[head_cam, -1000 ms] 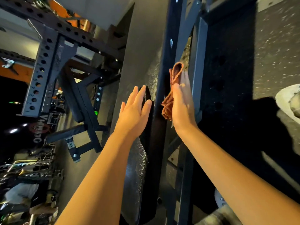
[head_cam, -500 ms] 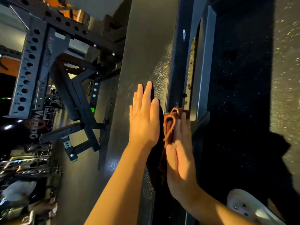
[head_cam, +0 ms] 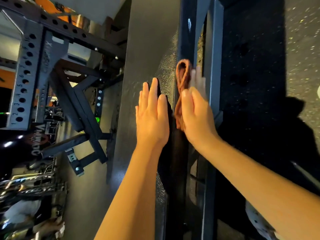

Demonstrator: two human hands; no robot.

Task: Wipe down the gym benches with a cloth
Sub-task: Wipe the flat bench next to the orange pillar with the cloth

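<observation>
The view is tilted sideways. A black padded gym bench (head_cam: 149, 40) runs up the middle of the frame, its top surface facing left. My left hand (head_cam: 152, 115) lies flat on that top surface with straight fingers. My right hand (head_cam: 195, 111) presses a folded orange-brown cloth (head_cam: 182, 75) against the bench's dark side edge with straight, blurred fingers. The cloth's lower part is hidden behind my right hand.
A dark blue metal frame bar (head_cam: 213, 49) runs right beside the cloth. A grey perforated rack upright (head_cam: 22, 84) and black braces (head_cam: 81, 108) stand to the left. Speckled rubber floor (head_cam: 301, 49) lies to the right. A pale shoe (head_cam: 256, 220) shows at the bottom right.
My right hand slid the cloth toward me along the bench's side edge, then away again. My left hand stays flat on the pad.
</observation>
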